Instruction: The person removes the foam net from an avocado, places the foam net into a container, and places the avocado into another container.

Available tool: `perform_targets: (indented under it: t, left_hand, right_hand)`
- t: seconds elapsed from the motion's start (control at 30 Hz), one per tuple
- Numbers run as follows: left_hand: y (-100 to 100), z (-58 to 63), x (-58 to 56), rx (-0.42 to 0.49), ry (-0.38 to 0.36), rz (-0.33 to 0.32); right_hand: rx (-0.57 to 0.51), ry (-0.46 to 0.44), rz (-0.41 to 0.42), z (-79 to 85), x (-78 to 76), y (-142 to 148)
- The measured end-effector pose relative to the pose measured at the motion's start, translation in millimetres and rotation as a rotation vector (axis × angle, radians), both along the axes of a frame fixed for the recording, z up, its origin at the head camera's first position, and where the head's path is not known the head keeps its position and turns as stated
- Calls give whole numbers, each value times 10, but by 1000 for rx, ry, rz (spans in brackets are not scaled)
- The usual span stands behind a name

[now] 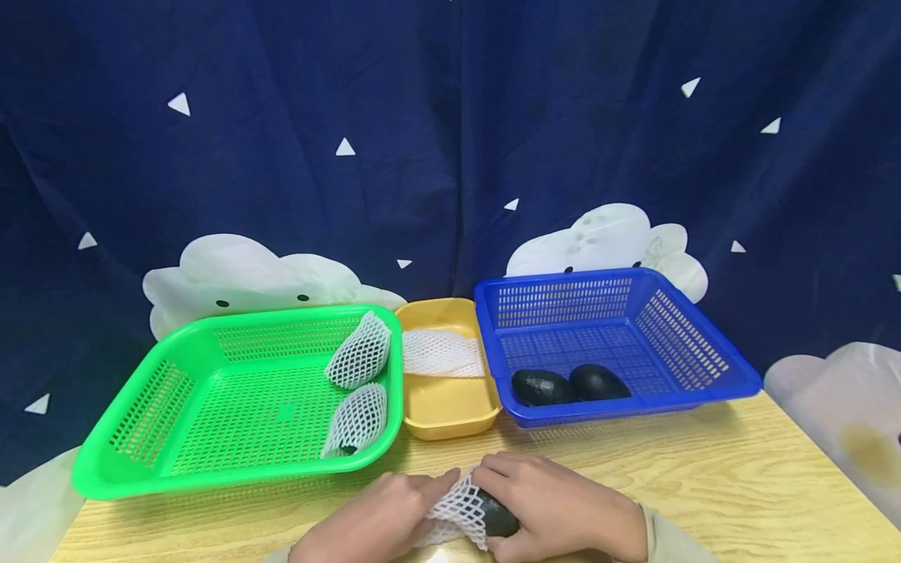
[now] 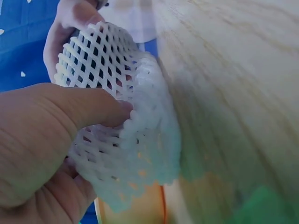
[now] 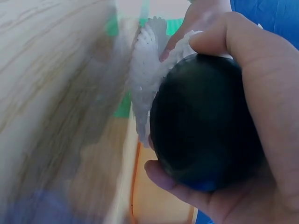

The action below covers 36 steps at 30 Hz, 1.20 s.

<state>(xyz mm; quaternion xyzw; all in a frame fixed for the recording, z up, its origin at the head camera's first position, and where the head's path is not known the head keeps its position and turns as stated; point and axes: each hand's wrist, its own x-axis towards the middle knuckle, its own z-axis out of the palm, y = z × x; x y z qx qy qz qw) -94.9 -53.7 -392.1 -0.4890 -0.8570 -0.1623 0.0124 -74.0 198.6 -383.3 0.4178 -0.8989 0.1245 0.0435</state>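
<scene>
At the front of the table, my right hand [image 1: 545,500] grips a dark, glossy avocado [image 1: 497,514], fingers and thumb curled round it. A white foam net sleeve [image 1: 461,504] covers the avocado's left end. My left hand [image 1: 383,516] pinches that sleeve between thumb and fingers. In the left wrist view the thumb presses on the mesh of the sleeve [image 2: 105,60], and its loose end hangs slack. The bare end of the avocado [image 3: 205,121] fills much of the right wrist view, against the right palm.
A green basket [image 1: 246,469] at the left holds two netted avocados [image 1: 360,352]. Between the baskets stands a yellow tray [image 1: 450,428] with white foam nets [image 1: 442,353]. The blue basket [image 1: 577,410] at the right contains two bare avocados [image 1: 597,383]. Behind hangs a dark blue curtain [image 1: 422,156].
</scene>
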Motion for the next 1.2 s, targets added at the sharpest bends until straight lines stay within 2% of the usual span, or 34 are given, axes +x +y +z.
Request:
perform_targets:
  t: [0.3, 0.5, 0.77, 0.93, 1.2]
  left_hand:
    - [-41, 55, -20, -33, -33, 17]
    - [-68, 107, -30, -38, -23, 39]
    - [-100, 145, -35, -34, -34, 86]
    - [-113, 172, -38, -41, -60, 97]
    - [-138, 244, -30, -41, -32, 102]
  right_hand:
    - [24, -9, 7, 12, 14, -7]
    - [28, 1, 12, 25, 15, -8]
    - [73, -71, -5, 29, 24, -7]
    - [89, -72, -6, 9, 27, -12]
    - [104, -102, 5, 3, 32, -10]
